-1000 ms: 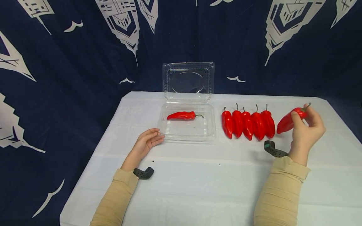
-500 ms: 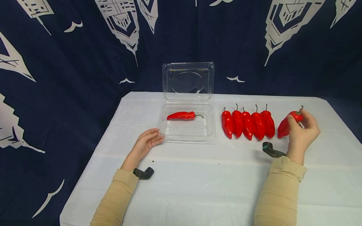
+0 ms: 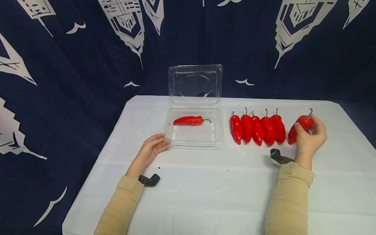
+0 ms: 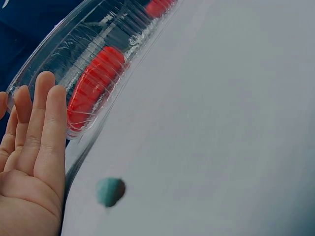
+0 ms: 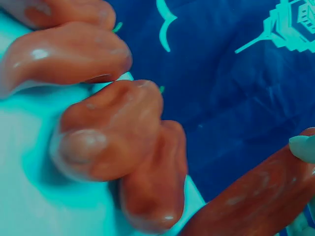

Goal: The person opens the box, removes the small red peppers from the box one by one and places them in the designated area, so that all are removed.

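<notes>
My right hand (image 3: 312, 138) pinches a red pepper (image 3: 304, 123) near its stem end, stem up and body slanting down to the left. In the right wrist view this pepper (image 5: 256, 196) fills the lower right, with a fingertip (image 5: 302, 149) on it. At the front left corner of a clear plastic container (image 3: 195, 144) is my left hand (image 3: 152, 147), fingers extended and loosely bent. The left wrist view has its straight fingers (image 4: 43, 118) at the container wall; whether they touch is hard to tell. One red pepper (image 3: 188, 120) lies crosswise inside, towards the back.
Several red peppers (image 3: 257, 130) lie side by side, stems away from me, between the container and my right hand. The container's lid (image 3: 195, 85) stands raised behind its base. A white cloth (image 3: 205, 195) covers the table, and a dark blue patterned curtain (image 3: 88, 65) hangs behind.
My right hand has moved left and slightly down with the pepper, towards the row. The pepper has turned more upright. My left hand and the container have stayed put.
</notes>
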The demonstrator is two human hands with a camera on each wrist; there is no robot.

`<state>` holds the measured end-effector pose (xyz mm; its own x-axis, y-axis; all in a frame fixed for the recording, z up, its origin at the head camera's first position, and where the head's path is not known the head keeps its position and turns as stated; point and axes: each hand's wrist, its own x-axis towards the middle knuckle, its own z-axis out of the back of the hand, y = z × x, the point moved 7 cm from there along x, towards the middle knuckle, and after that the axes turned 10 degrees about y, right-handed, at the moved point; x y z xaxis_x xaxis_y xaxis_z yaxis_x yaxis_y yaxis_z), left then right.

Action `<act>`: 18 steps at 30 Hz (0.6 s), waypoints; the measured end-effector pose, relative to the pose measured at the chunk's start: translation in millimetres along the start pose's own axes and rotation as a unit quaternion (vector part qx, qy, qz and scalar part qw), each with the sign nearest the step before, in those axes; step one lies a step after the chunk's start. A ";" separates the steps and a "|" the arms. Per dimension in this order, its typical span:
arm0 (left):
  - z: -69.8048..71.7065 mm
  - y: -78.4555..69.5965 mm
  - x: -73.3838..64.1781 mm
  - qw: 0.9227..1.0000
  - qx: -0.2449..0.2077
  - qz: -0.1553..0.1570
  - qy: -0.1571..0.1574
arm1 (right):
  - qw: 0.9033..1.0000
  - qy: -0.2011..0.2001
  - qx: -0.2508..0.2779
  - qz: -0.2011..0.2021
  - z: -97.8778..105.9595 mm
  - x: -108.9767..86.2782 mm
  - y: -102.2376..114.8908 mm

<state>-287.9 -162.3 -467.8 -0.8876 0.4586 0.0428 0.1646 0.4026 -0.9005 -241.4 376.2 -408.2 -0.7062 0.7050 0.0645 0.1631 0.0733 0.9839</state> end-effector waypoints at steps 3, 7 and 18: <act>-0.2 -0.3 -0.5 1.000 0.003 -0.007 0.005 | 1.000 0.003 -0.006 0.013 -1.0 1.6 -3.5; -3.2 -2.5 -2.2 0.999 0.010 -0.030 0.031 | 0.999 0.005 -0.039 0.009 -0.5 4.6 -10.6; 0.1 -0.3 -1.1 1.000 0.009 -0.013 0.009 | 0.994 0.028 -0.086 -0.064 -3.9 10.3 -32.6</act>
<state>-287.0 -163.1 -467.6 -0.8836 0.4622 0.0745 0.1330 0.4004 -0.9067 -256.7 378.3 -439.0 -0.7517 0.6570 -0.0579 -0.0463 0.0350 0.9983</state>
